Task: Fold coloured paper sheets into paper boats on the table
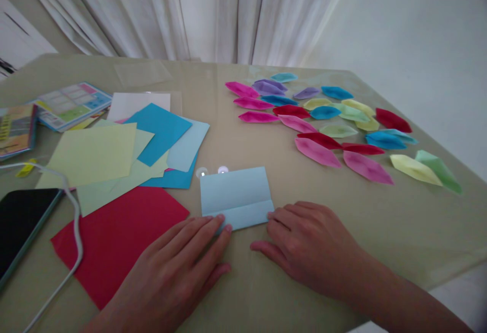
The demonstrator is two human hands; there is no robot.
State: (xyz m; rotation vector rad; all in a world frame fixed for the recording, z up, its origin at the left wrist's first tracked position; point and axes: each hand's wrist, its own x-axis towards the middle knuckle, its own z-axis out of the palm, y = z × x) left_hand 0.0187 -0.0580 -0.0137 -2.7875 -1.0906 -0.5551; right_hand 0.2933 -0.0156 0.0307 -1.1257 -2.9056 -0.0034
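A light blue sheet of folded paper [236, 188] lies on the table in front of me, with a crease across its lower part and a narrow strip along the near edge. My left hand [178, 262] rests its outstretched fingertips on the paper's near left corner. At the near right corner, my right hand [308, 244] touches the edge with its fingers curled a little and the thumb held apart. Neither hand grips the paper. Left of it, a red sheet [125, 236] lies partly under my left forearm.
Loose paper sheets [102, 150] in yellow, green and blue overlap on the left. A phone [26, 226], a white cable [78, 221] and booklets [72, 104] lie further left. Several folded paper boat shapes [323, 114] spread across the table's right side. Curtains [243, 13] hang behind.
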